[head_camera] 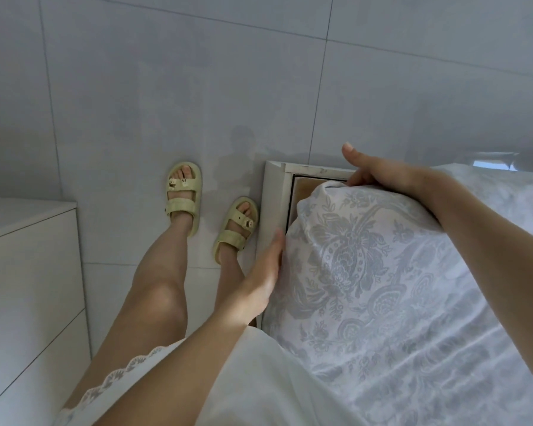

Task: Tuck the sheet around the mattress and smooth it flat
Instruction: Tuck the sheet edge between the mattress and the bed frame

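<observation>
The white garment (277, 379) lies nearest the camera, with the left forearm crossing in front of it. The left hand (266, 273) is held flat and open, fingers together, slid down between the side of the mattress (293, 259) and the white bed frame (271, 207); nothing is pinched in it. The right hand (379, 172) is curled over the far edge of the mattress corner, thumb raised, fingers closed on the sheet (366, 256) (what lies under the fingertips is hidden). The sheet, white with a grey floral print, is already drawn over the corner and lies on top of the mattress, with light ripples towards the right.

The fabric is judged thin, soft and light, likely to bunch or slip back, so it is best taken at the hem below the corner and pushed under with a flat palm. The narrow gap at the frame is the main obstruction. A white cabinet (28, 272) stands well apart to the left on the tiled floor (166, 87), and two sandalled feet (210, 210) are planted just beside the frame.
</observation>
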Demonstrator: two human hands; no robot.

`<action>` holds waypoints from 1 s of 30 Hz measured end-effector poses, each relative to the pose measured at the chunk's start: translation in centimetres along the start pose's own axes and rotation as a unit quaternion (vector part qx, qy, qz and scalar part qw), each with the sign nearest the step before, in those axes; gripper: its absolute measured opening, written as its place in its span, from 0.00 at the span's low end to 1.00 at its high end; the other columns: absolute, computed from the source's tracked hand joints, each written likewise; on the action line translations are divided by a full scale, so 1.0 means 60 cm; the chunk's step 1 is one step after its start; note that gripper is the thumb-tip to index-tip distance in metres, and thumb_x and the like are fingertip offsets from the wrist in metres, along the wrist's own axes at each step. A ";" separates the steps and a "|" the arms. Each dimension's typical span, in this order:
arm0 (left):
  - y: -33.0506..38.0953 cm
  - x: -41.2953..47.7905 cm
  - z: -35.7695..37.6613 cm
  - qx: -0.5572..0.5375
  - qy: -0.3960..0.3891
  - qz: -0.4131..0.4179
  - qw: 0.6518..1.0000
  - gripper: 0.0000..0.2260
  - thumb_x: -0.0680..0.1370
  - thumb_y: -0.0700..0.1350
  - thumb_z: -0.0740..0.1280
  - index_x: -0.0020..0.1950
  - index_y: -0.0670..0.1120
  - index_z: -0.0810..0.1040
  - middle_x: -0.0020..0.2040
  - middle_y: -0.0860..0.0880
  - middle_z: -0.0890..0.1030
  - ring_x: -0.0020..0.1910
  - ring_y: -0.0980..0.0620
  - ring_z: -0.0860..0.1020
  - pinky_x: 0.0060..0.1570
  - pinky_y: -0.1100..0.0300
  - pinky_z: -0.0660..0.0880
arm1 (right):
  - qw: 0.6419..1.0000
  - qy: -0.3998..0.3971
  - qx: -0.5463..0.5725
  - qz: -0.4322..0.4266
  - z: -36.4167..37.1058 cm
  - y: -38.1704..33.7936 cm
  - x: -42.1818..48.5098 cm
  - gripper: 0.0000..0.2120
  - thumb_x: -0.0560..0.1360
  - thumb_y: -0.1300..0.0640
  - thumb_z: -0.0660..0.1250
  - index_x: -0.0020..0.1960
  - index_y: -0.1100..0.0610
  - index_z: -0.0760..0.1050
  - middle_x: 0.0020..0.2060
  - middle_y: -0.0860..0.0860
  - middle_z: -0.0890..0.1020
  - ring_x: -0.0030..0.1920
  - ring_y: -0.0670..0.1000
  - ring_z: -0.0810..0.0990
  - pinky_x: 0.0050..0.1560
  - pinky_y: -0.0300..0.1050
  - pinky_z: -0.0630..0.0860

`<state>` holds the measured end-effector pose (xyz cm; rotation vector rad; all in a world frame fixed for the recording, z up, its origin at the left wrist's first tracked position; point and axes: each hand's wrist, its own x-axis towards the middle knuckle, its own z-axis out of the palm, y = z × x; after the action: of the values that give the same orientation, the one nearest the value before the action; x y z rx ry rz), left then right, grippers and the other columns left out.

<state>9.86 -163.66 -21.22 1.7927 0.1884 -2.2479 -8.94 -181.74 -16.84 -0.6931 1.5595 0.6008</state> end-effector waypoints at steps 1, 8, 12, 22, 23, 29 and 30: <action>0.009 0.004 0.008 0.030 -0.032 -0.008 0.999 0.20 0.76 0.65 0.58 0.55 0.53 0.79 0.52 0.51 0.82 0.52 0.54 0.79 0.62 0.55 0.72 | 1.000 -0.012 -0.009 0.007 0.002 -0.004 0.004 0.39 0.67 0.23 0.53 0.40 0.56 0.85 0.36 0.52 0.85 0.37 0.51 0.82 0.50 0.47 0.77; 0.068 0.022 0.000 0.106 -0.103 -0.096 0.984 0.36 0.75 0.71 0.44 0.68 0.50 0.72 0.66 0.45 0.75 0.64 0.46 0.74 0.66 0.49 0.69 | 0.995 -0.061 -0.053 0.050 0.016 -0.030 0.025 0.41 0.69 0.24 0.50 0.40 0.58 0.83 0.36 0.55 0.84 0.36 0.53 0.82 0.46 0.46 0.77; 0.144 -0.032 0.025 0.218 0.106 0.218 0.945 0.35 0.75 0.69 0.45 0.58 0.44 0.78 0.56 0.46 0.81 0.53 0.54 0.77 0.58 0.59 0.71 | 0.999 -0.001 -0.040 0.005 0.012 -0.027 0.034 0.42 0.71 0.25 0.47 0.42 0.58 0.84 0.39 0.54 0.85 0.41 0.52 0.82 0.48 0.46 0.74; 0.154 0.011 0.101 0.662 0.066 0.483 0.570 0.25 0.80 0.59 0.49 0.54 0.44 0.78 0.48 0.49 0.80 0.48 0.48 0.78 0.49 0.53 0.73 | 0.869 0.453 0.077 -0.184 0.006 0.092 -0.057 0.27 0.77 0.36 0.45 0.51 0.49 0.79 0.41 0.42 0.84 0.48 0.44 0.78 0.52 0.47 0.71; 0.154 0.018 0.101 0.658 0.067 0.489 0.569 0.25 0.80 0.59 0.49 0.52 0.43 0.78 0.48 0.48 0.81 0.47 0.48 0.78 0.49 0.53 0.74 | 0.864 0.464 0.030 -0.193 0.025 0.102 -0.054 0.26 0.76 0.37 0.45 0.52 0.49 0.78 0.43 0.43 0.84 0.47 0.45 0.79 0.51 0.47 0.71; 0.175 0.025 0.108 0.653 0.080 0.495 0.568 0.22 0.80 0.52 0.50 0.41 0.42 0.78 0.38 0.45 0.79 0.37 0.45 0.77 0.38 0.53 0.72 | 0.832 0.444 -0.173 -0.282 0.056 0.117 -0.001 0.24 0.78 0.46 0.47 0.46 0.53 0.81 0.44 0.46 0.85 0.47 0.50 0.81 0.53 0.42 0.63; 0.183 0.022 0.116 0.662 0.079 0.497 0.555 0.22 0.79 0.52 0.50 0.38 0.42 0.77 0.35 0.45 0.79 0.35 0.44 0.77 0.36 0.53 0.71 | 0.834 0.441 -0.153 -0.293 0.044 0.121 -0.008 0.26 0.78 0.45 0.47 0.47 0.54 0.81 0.44 0.48 0.85 0.48 0.51 0.80 0.53 0.42 0.63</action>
<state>6.15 -176.16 -20.22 1.5962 -2.3640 -1.0984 -12.44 -174.82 -16.75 -1.7989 1.9354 0.0216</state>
